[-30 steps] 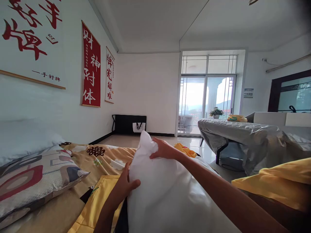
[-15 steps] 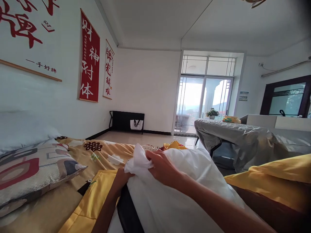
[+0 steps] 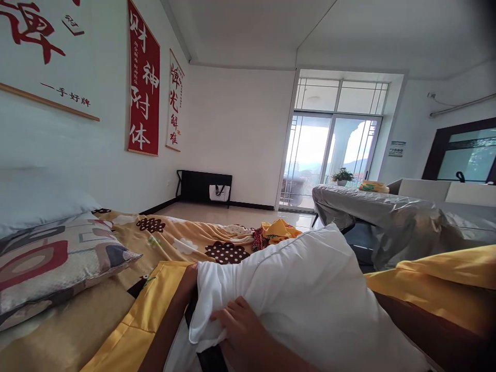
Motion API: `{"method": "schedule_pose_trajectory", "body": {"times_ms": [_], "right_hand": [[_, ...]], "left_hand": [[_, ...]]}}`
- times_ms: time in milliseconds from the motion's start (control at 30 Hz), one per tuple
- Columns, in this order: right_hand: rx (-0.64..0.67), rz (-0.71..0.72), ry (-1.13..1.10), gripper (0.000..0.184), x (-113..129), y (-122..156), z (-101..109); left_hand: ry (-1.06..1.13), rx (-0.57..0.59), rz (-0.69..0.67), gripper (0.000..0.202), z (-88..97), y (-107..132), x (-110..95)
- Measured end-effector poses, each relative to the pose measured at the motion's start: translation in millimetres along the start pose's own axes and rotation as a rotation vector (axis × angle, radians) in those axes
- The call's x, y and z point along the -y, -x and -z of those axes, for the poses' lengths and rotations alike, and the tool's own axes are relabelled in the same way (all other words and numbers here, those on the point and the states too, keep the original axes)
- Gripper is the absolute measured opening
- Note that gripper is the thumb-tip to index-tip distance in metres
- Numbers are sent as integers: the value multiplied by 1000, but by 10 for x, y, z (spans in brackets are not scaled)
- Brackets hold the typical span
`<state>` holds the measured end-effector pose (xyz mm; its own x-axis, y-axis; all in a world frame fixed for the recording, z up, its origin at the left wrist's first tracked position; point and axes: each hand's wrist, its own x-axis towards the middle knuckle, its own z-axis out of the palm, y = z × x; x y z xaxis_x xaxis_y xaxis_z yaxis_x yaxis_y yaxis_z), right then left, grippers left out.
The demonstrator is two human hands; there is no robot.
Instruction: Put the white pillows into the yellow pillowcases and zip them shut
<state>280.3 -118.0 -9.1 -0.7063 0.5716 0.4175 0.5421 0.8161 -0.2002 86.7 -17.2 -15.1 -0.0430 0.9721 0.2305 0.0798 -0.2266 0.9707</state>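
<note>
1. white pillow (image 3: 306, 289): set at bottom centre of view, both hands on its left end; near part cut off by frame.
2. orientation: one far corner is pointed up and away, toward the silver-covered table (image 3: 356, 199); the other is set at left, by the left hand (image 3: 191, 276). far seam is sloped up from left to right, right side run down to lower right. long axis can't be told for sure, near end being out of frame.
3. right hand (image 3: 242, 330): near-left edge of pillow gripped, fingers curled over the cloth; thumb hidden.
4. left hand: mostly covered by the pillow's left corner; finger state can't be told.
5. black strip (image 3: 213, 359): partly covered by pillow, just below right hand.
6. yellow cloth (image 3: 143, 310) laid beside left hand; patterned cushion (image 3: 46, 263) placed farther left; brown patterned bedding (image 3: 186, 232) spread beyond.
</note>
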Motion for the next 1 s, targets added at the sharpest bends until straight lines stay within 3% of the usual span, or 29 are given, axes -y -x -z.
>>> {"method": "schedule_pose_trajectory", "body": {"times_ms": [167,333,400,467,567,700,867,1000], "right_hand": [[-190,-239,-219,36,-290,-173,231],[-219,-367,-366,13,-514,-313,362],[-227,-386,-399,11,-507,-337,357],[-235,-402,-394,13,-457,-356,342],[-247,-411,-365,17,-358,-385,328],[-292,-390,-359,18,-258,-407,323],[-343,-374,-327,23,-94,-400,282],[-363,-348,-326,29,111,-394,113]], "left_hand": [[-92,168,11,48,177,-31,4],[-386,238,249,84,637,94,-106],[-433,319,265,78,788,153,-104],[-436,485,299,62,857,190,-54],[-455,603,386,45,797,185,83],[-464,594,387,42,592,98,251],[-447,503,287,26,496,14,338],[-408,429,318,17,553,5,418]]}}
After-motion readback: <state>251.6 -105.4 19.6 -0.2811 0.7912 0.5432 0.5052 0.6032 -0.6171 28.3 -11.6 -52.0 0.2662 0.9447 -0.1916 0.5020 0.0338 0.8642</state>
